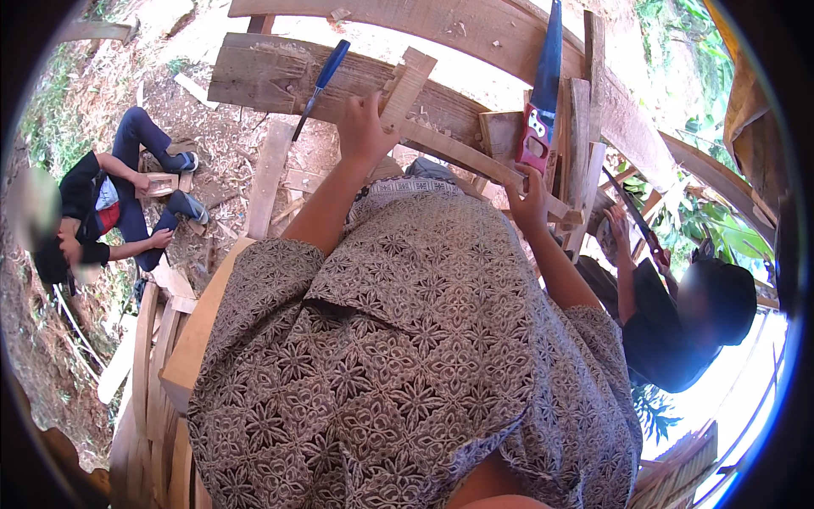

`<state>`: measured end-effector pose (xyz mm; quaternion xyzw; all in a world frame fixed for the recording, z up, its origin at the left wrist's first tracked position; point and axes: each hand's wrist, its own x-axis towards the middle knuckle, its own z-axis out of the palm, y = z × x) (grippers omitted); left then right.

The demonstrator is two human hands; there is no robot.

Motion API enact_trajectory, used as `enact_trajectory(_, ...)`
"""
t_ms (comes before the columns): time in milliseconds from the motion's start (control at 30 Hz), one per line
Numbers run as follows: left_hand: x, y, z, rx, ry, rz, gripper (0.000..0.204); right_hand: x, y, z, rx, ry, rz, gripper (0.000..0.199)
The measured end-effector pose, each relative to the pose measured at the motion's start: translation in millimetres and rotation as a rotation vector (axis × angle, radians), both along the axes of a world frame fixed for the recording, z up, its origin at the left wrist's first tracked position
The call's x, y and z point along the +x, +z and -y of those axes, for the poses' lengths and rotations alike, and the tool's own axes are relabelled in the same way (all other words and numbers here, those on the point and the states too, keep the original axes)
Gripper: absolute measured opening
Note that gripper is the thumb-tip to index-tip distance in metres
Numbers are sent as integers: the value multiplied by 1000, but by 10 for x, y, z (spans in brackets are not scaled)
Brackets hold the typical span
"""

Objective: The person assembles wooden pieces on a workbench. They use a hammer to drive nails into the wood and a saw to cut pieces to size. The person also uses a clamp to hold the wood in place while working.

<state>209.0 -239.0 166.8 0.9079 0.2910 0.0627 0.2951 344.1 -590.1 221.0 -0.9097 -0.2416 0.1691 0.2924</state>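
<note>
Step in hand, as judged: positioning a curved wooden strip (458, 153) on the plank bench (280, 81) before working it. The left hand (365, 127) presses down near the short wooden block (407, 85), fingers curled around the strip's upper end. The right hand (530, 199) grips the strip's lower end near the bench's right edge, fingers closed, forearm extended. A handsaw (543, 93) and chisel (322, 81) lie on the bench. The next move calls for a steady hold.
</note>
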Motion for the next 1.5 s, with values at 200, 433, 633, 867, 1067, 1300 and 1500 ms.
enact_trajectory(200,-23,116,218,-106,107,-47,80,-47,442,-696,253,-56,-521,25)
enact_trajectory(433,64,135,340,-130,159,-97,83,208,216,-1186,174,160,-297,28)
enact_trajectory(633,103,85,411,-124,185,-74,82,266,178,-1393,215,101,-443,35)
enact_trajectory(867,143,80,396,-98,170,-39,79,276,-37,-1553,296,70,-492,36)
enact_trajectory(1067,156,60,128,-3,111,-31,80,226,-13,-1547,340,44,-520,26)
enact_trajectory(1300,121,-41,56,87,98,-114,85,190,37,-1566,383,37,-475,30)
enact_trajectory(1500,121,47,32,19,111,-61,82,150,179,-1742,301,147,-338,29)
